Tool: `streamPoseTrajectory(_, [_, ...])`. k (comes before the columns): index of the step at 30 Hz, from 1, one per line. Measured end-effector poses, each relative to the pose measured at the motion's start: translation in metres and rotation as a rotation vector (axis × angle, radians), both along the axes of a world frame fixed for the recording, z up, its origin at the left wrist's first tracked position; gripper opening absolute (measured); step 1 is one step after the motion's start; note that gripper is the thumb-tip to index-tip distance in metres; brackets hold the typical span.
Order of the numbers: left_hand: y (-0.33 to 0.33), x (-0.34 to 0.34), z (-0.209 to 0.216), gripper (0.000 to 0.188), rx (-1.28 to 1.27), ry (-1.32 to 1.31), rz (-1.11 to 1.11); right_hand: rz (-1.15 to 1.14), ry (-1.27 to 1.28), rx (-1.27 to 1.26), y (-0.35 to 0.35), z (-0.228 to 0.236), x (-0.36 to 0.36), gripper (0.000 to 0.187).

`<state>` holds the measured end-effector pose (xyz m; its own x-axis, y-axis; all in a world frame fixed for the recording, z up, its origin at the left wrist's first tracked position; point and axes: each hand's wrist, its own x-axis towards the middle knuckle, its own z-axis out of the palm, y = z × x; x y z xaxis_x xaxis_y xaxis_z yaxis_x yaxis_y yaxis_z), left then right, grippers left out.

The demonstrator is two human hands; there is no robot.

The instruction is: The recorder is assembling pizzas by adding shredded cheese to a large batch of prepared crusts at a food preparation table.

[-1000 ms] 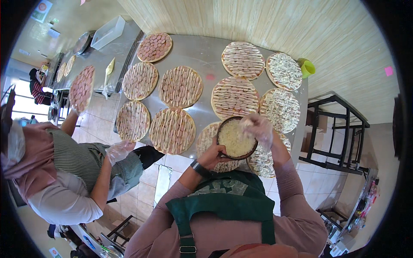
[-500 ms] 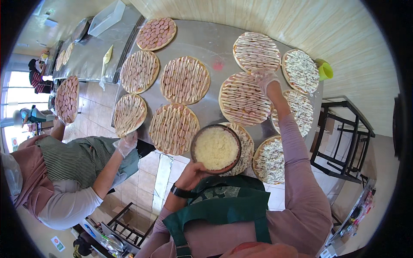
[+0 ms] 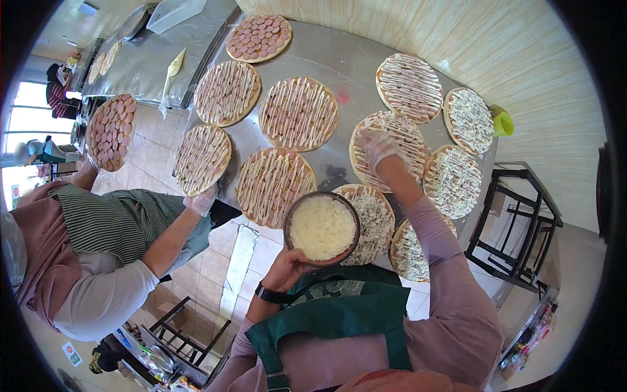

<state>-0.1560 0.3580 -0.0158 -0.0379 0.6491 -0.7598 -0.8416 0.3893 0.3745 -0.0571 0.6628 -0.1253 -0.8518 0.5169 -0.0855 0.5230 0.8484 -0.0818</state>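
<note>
My left hand (image 3: 285, 269) is closed on the near edge of a dark-rimmed bowl (image 3: 357, 228). Finely grated pale cheese (image 3: 321, 227) fills the bowl, which hangs at the table's near edge, partly covering a cheese-topped pizza (image 3: 371, 222). In a clear glove, my right hand (image 3: 383, 151) hovers over or touches a pizza (image 3: 366, 171) with sausage slices and creamy stripes of sauce. Its fingers look curled in, but the glove hides what they hold. Just right of this hand lies another pizza (image 3: 452, 181) covered in white shreds.
Several sauce-striped pizzas (image 3: 298, 114) stand on the metal table (image 3: 326, 49). At left, a co-worker holds a sausage-topped pizza (image 3: 112, 132); their gloved hand (image 3: 200, 200) touches another pizza (image 3: 203, 159). A green cup (image 3: 502, 123) sits by the wall, above a black metal frame (image 3: 513, 228).
My right hand has moved left and nearer, from the pizza's far right edge to over its surface. My left hand keeps its hold on the bowl. The whole view has shifted slightly.
</note>
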Motion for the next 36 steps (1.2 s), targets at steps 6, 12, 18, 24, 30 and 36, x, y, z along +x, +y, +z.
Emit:
streamPoseTrajectory(6, [-0.003, 0.001, -0.006, 0.063, 0.017, -0.014, -0.006, 0.081, -0.339, -0.196, -0.035, 0.029, 0.026, 0.031])
streamPoseTrajectory(12, [0.005, 0.006, -0.003, 0.062, 0.009, -0.011, -0.039, -0.134, 0.448, -0.421, -0.010, 0.027, 0.070, 0.015])
streamPoseTrajectory(18, [0.013, 0.012, -0.007, 0.062, -0.005, -0.005, -0.056, -0.265, 0.178, -0.392, 0.030, 0.036, 0.047, 0.029])
streamPoseTrajectory(24, [0.023, 0.016, -0.007, 0.056, 0.026, -0.004, -0.045, -0.362, 0.455, -0.435, 0.005, 0.104, 0.056, 0.020])
streamPoseTrajectory(30, [0.038, 0.029, -0.036, 0.055, 0.012, 0.009, -0.119, 0.027, 0.180, -0.573, -0.069, 0.139, 0.068, 0.029])
streamPoseTrajectory(36, [0.060, 0.051, -0.023, 0.073, 0.059, -0.038, -0.095, 0.279, -0.290, -0.316, -0.108, 0.144, 0.056, 0.038])
